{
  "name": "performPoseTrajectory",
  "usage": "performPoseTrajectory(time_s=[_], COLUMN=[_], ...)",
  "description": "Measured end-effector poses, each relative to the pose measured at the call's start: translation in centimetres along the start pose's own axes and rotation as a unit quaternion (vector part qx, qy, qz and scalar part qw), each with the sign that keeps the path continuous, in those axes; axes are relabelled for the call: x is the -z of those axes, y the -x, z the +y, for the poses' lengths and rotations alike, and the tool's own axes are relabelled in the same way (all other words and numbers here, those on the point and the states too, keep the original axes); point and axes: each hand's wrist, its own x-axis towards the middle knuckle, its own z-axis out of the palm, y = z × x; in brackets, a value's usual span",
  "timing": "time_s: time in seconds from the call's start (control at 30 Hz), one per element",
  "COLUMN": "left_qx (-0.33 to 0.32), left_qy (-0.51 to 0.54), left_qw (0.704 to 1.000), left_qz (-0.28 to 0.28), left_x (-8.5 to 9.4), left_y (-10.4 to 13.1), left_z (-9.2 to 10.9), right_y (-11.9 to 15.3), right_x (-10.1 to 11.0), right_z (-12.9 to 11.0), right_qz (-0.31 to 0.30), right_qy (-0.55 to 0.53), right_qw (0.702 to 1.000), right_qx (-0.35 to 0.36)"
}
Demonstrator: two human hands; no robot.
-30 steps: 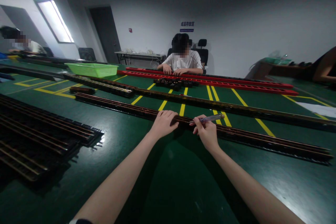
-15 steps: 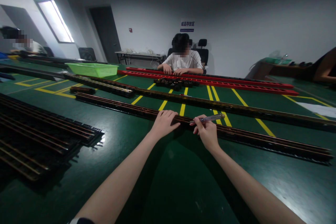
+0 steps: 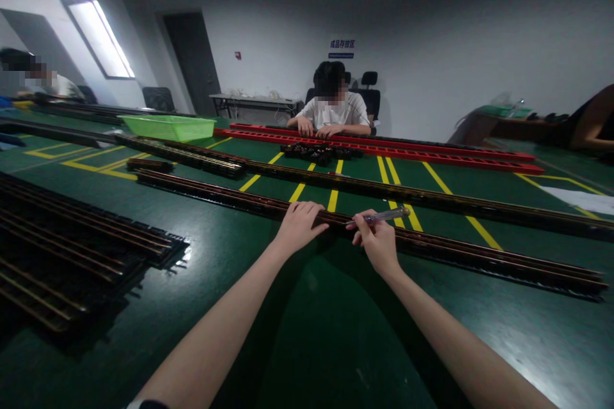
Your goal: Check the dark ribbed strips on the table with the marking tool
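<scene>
A long dark rail assembly with copper-coloured strips lies across the green table in front of me. My left hand rests on it, fingers over its far side and thumb stretched out to the right. Just right of that, my right hand grips a screwdriver with a clear handle. The tool lies nearly level, its handle pointing right and its tip at the rail between my hands. The exact spot that the tip touches is too small to make out.
Behind lie another long rail, red frames, small dark parts and a green basket. More rails are stacked at the left. A person sits opposite; others are at the far left and right edge.
</scene>
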Motion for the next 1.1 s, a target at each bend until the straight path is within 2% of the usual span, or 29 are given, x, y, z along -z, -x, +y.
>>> performPoseTrajectory(time_s=[1.1], left_qx=[-0.001], left_qy=[-0.032], left_qw=[0.999], left_qz=[0.029], left_x=[0.14], left_y=[0.16], left_z=[0.64], right_y=[0.06], right_x=[-0.07], right_z=[-0.21], right_qz=[0.002], right_qy=[-0.004], right_qw=[1.0], right_qx=[0.007])
